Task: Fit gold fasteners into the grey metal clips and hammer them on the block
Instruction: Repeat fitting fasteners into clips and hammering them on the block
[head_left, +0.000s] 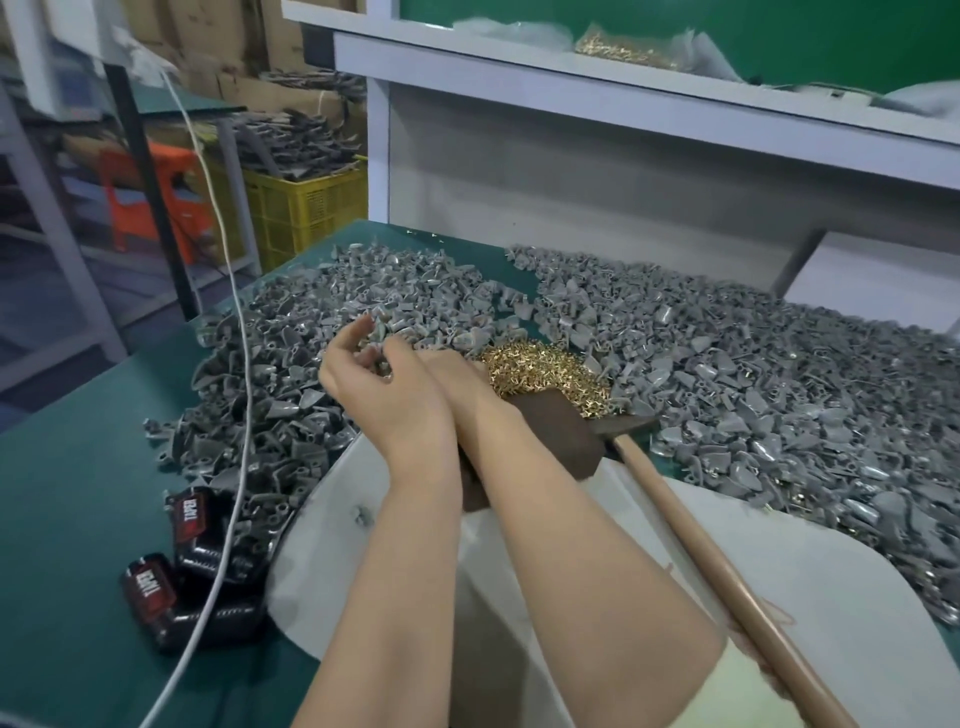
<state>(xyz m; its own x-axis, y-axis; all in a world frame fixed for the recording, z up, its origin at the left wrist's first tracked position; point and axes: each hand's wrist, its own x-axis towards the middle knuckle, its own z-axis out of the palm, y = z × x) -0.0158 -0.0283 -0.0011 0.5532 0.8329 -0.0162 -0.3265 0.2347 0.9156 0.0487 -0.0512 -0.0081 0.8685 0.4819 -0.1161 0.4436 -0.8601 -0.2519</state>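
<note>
Nearest me, a white tray (322, 519) sits at the near edge of the bench (67, 467). A hammer (701, 551) lies over it, its wooden handle pointing toward me. My forearms cross above the tray. My left grip (379, 389) is cupped, fingers curled round a few grey clips (376, 330). My right grip (447, 371) is mostly hidden behind it; I cannot tell how open it is. Just beyond, a brown block (561, 431) touches a heap of gold fasteners (540, 374). More grey clips cover the bench to its far edge.
</note>
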